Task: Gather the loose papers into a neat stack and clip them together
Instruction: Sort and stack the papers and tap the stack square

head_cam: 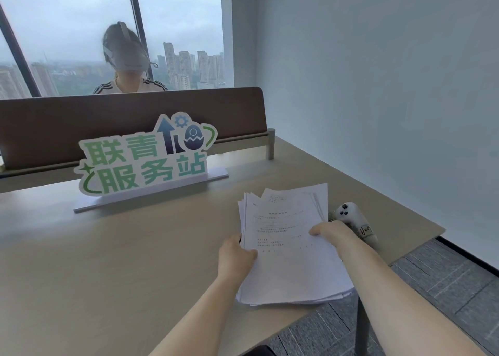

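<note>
While we lean over the beige counter (pixel 113 261), we hold the papers (pixel 286 247) between both hands near its right front corner. Our left hand (pixel 236 255) grips the left edge of the pile, thumb curled over the top sheet and the fingers tucked out of sight beneath. Our right hand (pixel 330 231) clasps the right edge about halfway up, its thumb pressed on the printed page and the rest of the fingers wrapped round behind. The sheets are not yet squared: several corners fan out at the top left, a few edges splay at the top right, and the lower end of the pile juts past the counter's front edge over the grey carpet (pixel 445 288). We cannot tell whether the bottom sheets touch the counter or hang lifted.

Just beside the pile, to its right, a white controller (pixel 351 215) lies on the counter, partly hidden by our right hand. Farther back stands a green and white sign (pixel 143 158) on a pale base, in front of a brown divider (pixel 81 118). Beyond the divider sits another person (pixel 127 66) wearing a headset, with a window (pixel 67 18) behind.
</note>
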{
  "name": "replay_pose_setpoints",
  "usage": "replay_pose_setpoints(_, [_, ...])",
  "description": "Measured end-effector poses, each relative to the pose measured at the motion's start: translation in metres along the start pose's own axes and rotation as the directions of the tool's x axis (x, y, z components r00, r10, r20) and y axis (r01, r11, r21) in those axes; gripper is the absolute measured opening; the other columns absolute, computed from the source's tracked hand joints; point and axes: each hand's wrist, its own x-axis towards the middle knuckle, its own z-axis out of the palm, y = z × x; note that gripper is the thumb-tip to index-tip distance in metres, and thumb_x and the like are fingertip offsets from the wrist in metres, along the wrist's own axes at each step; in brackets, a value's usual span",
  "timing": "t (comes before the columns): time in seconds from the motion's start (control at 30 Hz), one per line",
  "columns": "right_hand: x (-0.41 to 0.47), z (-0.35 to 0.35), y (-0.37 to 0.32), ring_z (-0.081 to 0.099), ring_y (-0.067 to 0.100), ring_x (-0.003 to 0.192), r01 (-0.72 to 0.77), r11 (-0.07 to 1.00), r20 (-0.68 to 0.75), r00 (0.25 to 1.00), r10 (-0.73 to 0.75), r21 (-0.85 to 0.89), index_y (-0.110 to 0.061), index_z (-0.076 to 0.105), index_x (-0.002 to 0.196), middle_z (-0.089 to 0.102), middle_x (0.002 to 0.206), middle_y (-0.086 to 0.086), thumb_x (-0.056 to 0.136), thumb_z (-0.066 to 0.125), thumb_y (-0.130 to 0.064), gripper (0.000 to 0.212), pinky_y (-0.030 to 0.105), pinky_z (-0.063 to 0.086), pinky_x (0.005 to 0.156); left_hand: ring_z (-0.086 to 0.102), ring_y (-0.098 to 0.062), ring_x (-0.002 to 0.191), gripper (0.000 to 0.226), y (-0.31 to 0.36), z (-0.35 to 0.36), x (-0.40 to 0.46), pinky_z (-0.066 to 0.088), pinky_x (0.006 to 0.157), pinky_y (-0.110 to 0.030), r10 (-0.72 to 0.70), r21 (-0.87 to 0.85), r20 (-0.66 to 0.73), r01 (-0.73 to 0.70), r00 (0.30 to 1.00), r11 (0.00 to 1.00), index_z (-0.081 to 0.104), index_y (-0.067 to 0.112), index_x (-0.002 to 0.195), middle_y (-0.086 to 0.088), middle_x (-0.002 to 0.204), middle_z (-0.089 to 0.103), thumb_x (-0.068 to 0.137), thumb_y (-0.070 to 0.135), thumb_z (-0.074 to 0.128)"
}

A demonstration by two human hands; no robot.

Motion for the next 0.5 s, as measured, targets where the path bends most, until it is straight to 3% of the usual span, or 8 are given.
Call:
replay_pose_setpoints(0.2, [-0.007, 0.008, -0.013, 0.053, 0.033, 0.126, 0.012, 0.988, -0.028, 0.999, -0.016, -0.151, 0.006, 0.049, 0.134, 0.053, 0.138, 0.021, 0.089, 0.062, -0.015, 0.052, 0.049, 0.038, 0.108, 0.065, -0.022, 0.088, 0.023, -0.002, -0.001, 0.001, 0.055, 0.075, -0.034, -0.004, -0.015, 0.008, 0.004, 1.000, 1.000, 0.067, 0.014, 0.099, -0.003, 0.099, 0.069, 0.076, 0.012, 0.063])
replay_pose_setpoints(0.23, [-0.009, 0.008, -0.014, 0.061, 0.036, 0.115, 0.023, 0.989, -0.035, 0.999, -0.028, -0.143, 0.006, 0.056, 0.125, 0.062, 0.126, 0.022, 0.087, 0.062, -0.013, 0.042, 0.049, 0.038, 0.106, 0.065, -0.022, 0.089, 0.023, -0.001, -0.001, 0.001, 0.055, 0.075, -0.034, -0.009, -0.019, 0.010, 0.009, 1.000, 1.000, 0.066, 0.014, 0.100, -0.003, 0.100, 0.068, 0.077, 0.012, 0.063])
replay_pose_setpoints(0.27, [-0.004, 0.010, -0.011, 0.069, 0.035, 0.087, 0.029, 0.991, -0.062, 0.997, -0.037, -0.127, 0.000, 0.063, 0.105, 0.070, 0.097, 0.022, 0.084, 0.060, -0.011, 0.024, 0.048, 0.044, 0.100, 0.064, -0.022, 0.090, 0.024, -0.002, -0.001, 0.001, 0.055, 0.076, -0.034, -0.011, -0.024, 0.012, 0.012, 1.000, 1.000, 0.066, 0.015, 0.100, -0.003, 0.101, 0.068, 0.077, 0.012, 0.063])
replay_pose_setpoints(0.3, [-0.006, 0.011, -0.009, 0.053, 0.026, 0.056, 0.033, 0.990, -0.102, 0.994, -0.047, -0.137, -0.009, 0.055, 0.077, 0.056, 0.065, 0.014, 0.080, 0.057, -0.009, 0.004, 0.039, 0.020, 0.083, 0.064, -0.022, 0.091, 0.023, -0.002, -0.001, 0.002, 0.055, 0.077, -0.035, -0.013, -0.030, 0.014, 0.013, 1.000, 0.999, 0.065, 0.015, 0.100, -0.003, 0.101, 0.068, 0.077, 0.012, 0.063])
replay_pose_setpoints(0.33, [0.001, 0.013, -0.007, 0.029, 0.020, 0.048, 0.038, 0.992, -0.128, 0.990, -0.053, -0.120, -0.015, 0.036, 0.066, 0.034, 0.056, 0.006, 0.078, 0.054, -0.008, 0.023, 0.030, 0.026, 0.053, 0.064, -0.022, 0.091, 0.022, -0.003, -0.002, 0.002, 0.055, 0.078, -0.036, -0.014, -0.035, 0.016, 0.014, 1.000, 0.999, 0.064, 0.016, 0.099, -0.003, 0.101, 0.067, 0.078, 0.012, 0.063])
replay_pose_setpoints(0.4, [0.001, 0.012, -0.007, 0.014, 0.016, 0.055, 0.049, 0.990, -0.125, 0.990, -0.066, -0.136, -0.017, 0.021, 0.066, 0.020, 0.059, 0.002, 0.079, 0.051, -0.005, 0.035, 0.030, 0.012, 0.055, 0.064, -0.021, 0.091, 0.019, -0.002, -0.002, 0.001, 0.054, 0.076, -0.034, -0.018, -0.045, 0.017, 0.019, 1.000, 0.999, 0.062, 0.018, 0.097, -0.002, 0.101, 0.067, 0.079, 0.011, 0.063])
replay_pose_setpoints(0.47, [-0.001, 0.011, -0.011, 0.016, 0.017, 0.055, 0.029, 0.988, -0.132, 0.990, -0.049, -0.149, -0.015, 0.027, 0.070, 0.022, 0.060, 0.002, 0.083, 0.050, -0.002, 0.029, 0.031, 0.016, 0.056, 0.064, -0.020, 0.090, 0.020, -0.003, -0.002, 0.002, 0.051, 0.072, -0.031, -0.018, -0.049, 0.017, 0.019, 1.000, 0.999, 0.061, 0.020, 0.097, -0.001, 0.101, 0.067, 0.080, 0.011, 0.064])
replay_pose_setpoints(0.5, [-0.004, 0.010, -0.014, 0.026, 0.019, 0.052, 0.036, 0.989, -0.123, 0.991, -0.054, -0.146, -0.013, 0.038, 0.077, 0.032, 0.060, 0.004, 0.086, 0.049, -0.001, 0.019, 0.032, 0.024, 0.057, 0.063, -0.020, 0.090, 0.021, -0.003, -0.002, 0.002, 0.050, 0.072, -0.029, -0.020, -0.050, 0.018, 0.021, 1.000, 0.999, 0.062, 0.020, 0.098, -0.001, 0.101, 0.067, 0.080, 0.011, 0.064])
